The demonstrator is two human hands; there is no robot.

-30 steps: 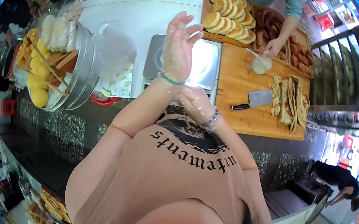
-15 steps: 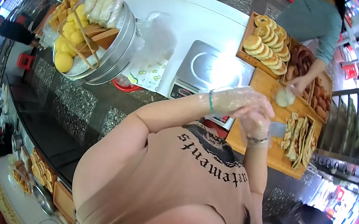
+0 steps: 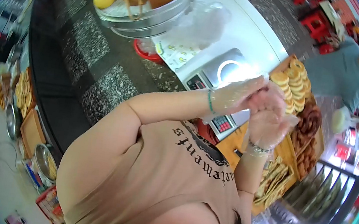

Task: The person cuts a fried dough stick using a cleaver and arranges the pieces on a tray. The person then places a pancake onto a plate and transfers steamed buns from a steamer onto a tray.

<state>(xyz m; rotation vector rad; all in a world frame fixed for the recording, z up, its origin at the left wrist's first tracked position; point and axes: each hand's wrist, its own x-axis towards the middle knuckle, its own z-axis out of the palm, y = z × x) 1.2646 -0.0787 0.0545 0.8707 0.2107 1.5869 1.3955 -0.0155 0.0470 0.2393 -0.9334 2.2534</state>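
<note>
My left hand, in a clear plastic glove with a green band at its wrist, reaches across my chest. Its outstretched fingers touch the fingers of my right hand. That hand is gloved too, wears a bracelet, and is turned palm up, thumb apart. No object shows in either hand. Below them lies a metal scale with a lit display. Beside it, the wooden board carries cut flatbread, partly behind my right forearm.
Steel steamer with yellow buns at upper left, plastic bags on the white counter. Trays hold round breads and brown pastries. A person stands beyond, near a white bagged item. Rack at right.
The view has swung to the right. My left hand has come down from upright to meet my right hand, whose palm now faces up. The other person has moved the bagged item off the board.
</note>
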